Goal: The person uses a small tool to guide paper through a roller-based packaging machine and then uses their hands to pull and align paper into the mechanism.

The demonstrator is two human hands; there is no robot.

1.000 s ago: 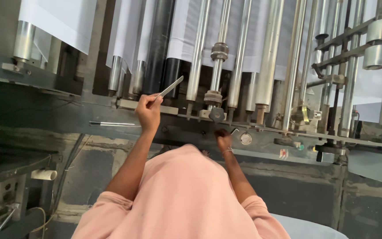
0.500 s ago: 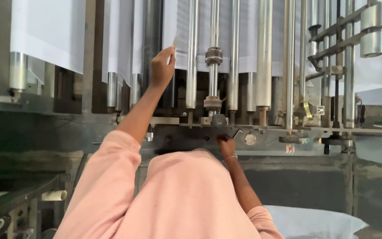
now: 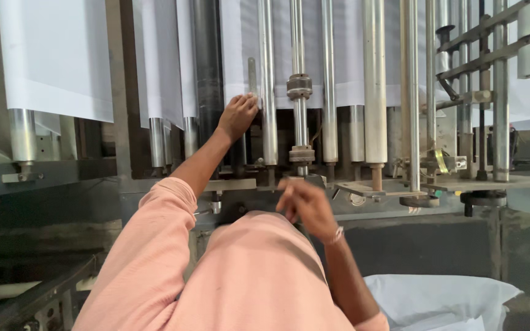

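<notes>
While pinching the thin flat strip [image 3: 252, 76] with left hand [image 3: 238, 115] mid-frame, hold steady beside white sheet [image 3: 240, 49]; right hand [image 3: 305, 205] fingers loose, holding nothing

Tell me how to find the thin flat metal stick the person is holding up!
Look at the big machine with its row of tall shiny rollers and hanging white sheets. Follow the raised left hand in the pink sleeve. The metal strip sticks up from its fingers: grey, flat and far thinner and shorter than the round rollers beside it.
</notes>
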